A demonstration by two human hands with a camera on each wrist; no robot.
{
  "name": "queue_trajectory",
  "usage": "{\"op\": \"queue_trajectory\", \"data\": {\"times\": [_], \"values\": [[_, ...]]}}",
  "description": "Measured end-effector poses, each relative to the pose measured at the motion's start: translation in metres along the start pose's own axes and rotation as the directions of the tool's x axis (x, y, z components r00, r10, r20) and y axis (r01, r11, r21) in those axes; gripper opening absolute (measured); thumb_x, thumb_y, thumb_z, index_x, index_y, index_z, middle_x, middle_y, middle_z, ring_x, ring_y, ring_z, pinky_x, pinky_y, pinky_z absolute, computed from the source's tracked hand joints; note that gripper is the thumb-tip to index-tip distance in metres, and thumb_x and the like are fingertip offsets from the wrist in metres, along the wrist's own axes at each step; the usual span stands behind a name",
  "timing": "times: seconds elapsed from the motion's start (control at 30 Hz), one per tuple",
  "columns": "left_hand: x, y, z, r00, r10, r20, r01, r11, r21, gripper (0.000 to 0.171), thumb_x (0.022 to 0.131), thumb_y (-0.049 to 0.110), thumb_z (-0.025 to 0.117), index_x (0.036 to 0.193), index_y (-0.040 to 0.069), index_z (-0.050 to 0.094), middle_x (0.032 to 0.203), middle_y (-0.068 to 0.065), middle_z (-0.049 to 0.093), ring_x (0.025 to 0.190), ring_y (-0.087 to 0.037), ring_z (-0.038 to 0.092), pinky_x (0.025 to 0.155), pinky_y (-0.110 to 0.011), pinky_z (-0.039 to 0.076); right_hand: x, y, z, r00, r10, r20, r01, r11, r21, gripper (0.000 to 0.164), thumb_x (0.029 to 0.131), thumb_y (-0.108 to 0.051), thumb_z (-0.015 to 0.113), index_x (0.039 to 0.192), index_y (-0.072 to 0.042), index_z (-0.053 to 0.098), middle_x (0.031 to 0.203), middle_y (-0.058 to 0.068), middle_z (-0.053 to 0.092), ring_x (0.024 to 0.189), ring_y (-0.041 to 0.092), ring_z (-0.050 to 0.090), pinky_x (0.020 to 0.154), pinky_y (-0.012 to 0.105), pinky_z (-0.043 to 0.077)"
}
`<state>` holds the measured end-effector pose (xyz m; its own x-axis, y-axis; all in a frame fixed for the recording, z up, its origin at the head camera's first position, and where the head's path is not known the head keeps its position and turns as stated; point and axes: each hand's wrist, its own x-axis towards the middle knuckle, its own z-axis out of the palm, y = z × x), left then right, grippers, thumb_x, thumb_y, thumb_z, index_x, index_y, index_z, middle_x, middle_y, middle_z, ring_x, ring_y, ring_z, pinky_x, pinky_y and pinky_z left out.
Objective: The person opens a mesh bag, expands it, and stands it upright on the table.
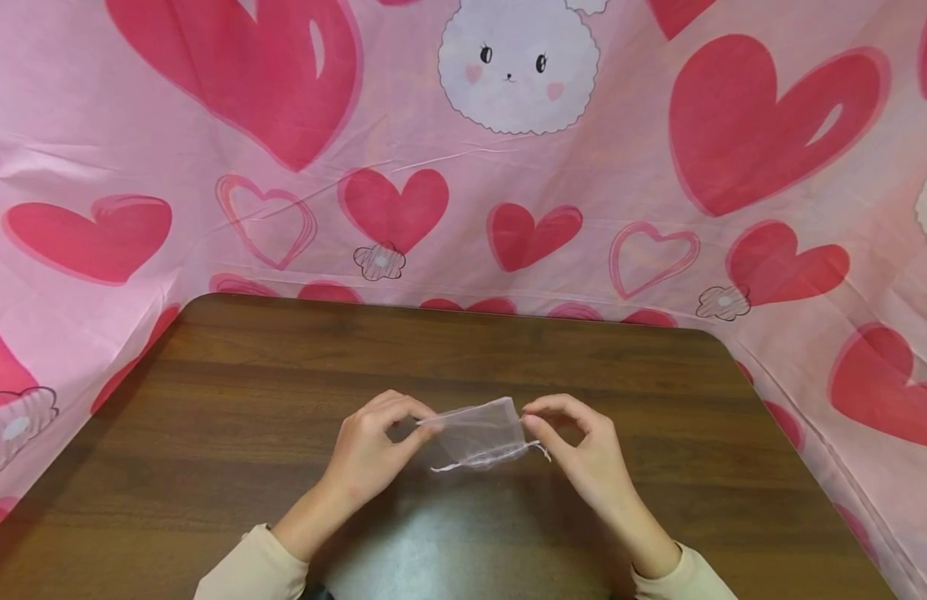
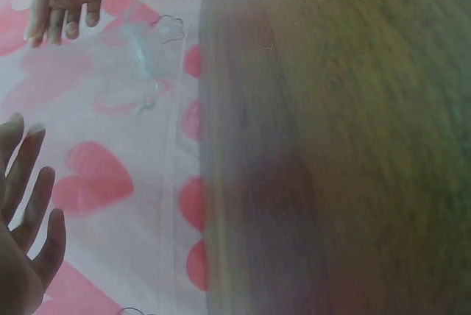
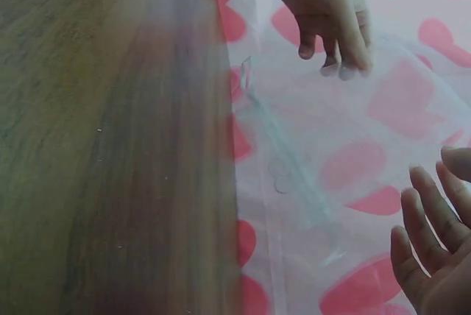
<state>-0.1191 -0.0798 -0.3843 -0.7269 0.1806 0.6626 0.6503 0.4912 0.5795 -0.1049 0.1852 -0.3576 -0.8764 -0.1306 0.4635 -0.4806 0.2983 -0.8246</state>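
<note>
Pinching a sheer pouch [image 1: 480, 432] by its ends, both hands hold it just above the counter [image 1: 231, 400]. The left hand [image 1: 373, 450] curls thumb and fingers on the pouch's left edge; the right hand [image 1: 583, 450] pinches the right edge, beside the loose drawstring [image 1: 540, 451]. The pouch hangs stretched between them, above the counter's middle. Behind the counter hangs a pink cloth [image 1: 621, 167] printed with hearts. Cream sleeves [image 1: 246, 571] cover both wrists.

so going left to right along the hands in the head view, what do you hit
left sleeve → left hand → sheer organza pouch pinched between both hands → drawstring end → right hand → right sleeve, all over the brown table.
</note>
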Motion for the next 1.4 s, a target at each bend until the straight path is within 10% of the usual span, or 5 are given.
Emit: {"op": "queue_trajectory", "data": {"times": [0.27, 0.83, 1.4], "values": [[0.0, 0.002, 0.003, 0.999, 0.022, 0.037, -0.021, 0.999, -0.025, 0.016, 0.075, 0.02, 0.086, 0.083, 0.027, 0.074, 0.082, 0.02, 0.066, 0.074, -0.005, 0.06, 0.065, -0.024, 0.049, 0.009, -0.002, 0.004, 0.988, -0.154, 0.019, 0.154, 0.988, 0.008, 0.031, 0.078, 0.008, 0.079, 0.105, -0.003, 0.069, 0.091, 0.006, 0.065, 0.08, 0.015, 0.059, 0.072, 0.024, 0.049], [0.002, 0.018, 0.003, 0.981, -0.083, 0.174, 0.087, 0.996, -0.017, 0.02, 0.081, 0.029, 0.083, 0.099, 0.03, 0.073, 0.084, 0.023, 0.062, 0.071, -0.004, 0.055, 0.064, -0.025, 0.047, 0.007, -0.005, 0.015, 0.997, -0.066, 0.039, 0.067, 0.998, -0.009, 0.011, 0.082, -0.002, 0.079, 0.085, -0.011, 0.074, 0.08, -0.004, 0.069, 0.072, 0.013, 0.061, 0.068, 0.027, 0.049], [0.007, 0.03, 0.006, 0.985, -0.109, 0.132, 0.115, 0.993, -0.038, 0.011, 0.079, 0.025, 0.084, 0.086, 0.027, 0.076, 0.077, 0.022, 0.064, 0.069, -0.001, 0.051, 0.062, -0.028, 0.046, 0.003, -0.009, 0.026, 0.991, -0.005, 0.131, 0.012, 0.998, -0.055, 0.005, 0.085, -0.015, 0.079, 0.087, -0.016, 0.074, 0.078, -0.009, 0.065, 0.073, 0.012, 0.058, 0.067, 0.029, 0.047]]}}
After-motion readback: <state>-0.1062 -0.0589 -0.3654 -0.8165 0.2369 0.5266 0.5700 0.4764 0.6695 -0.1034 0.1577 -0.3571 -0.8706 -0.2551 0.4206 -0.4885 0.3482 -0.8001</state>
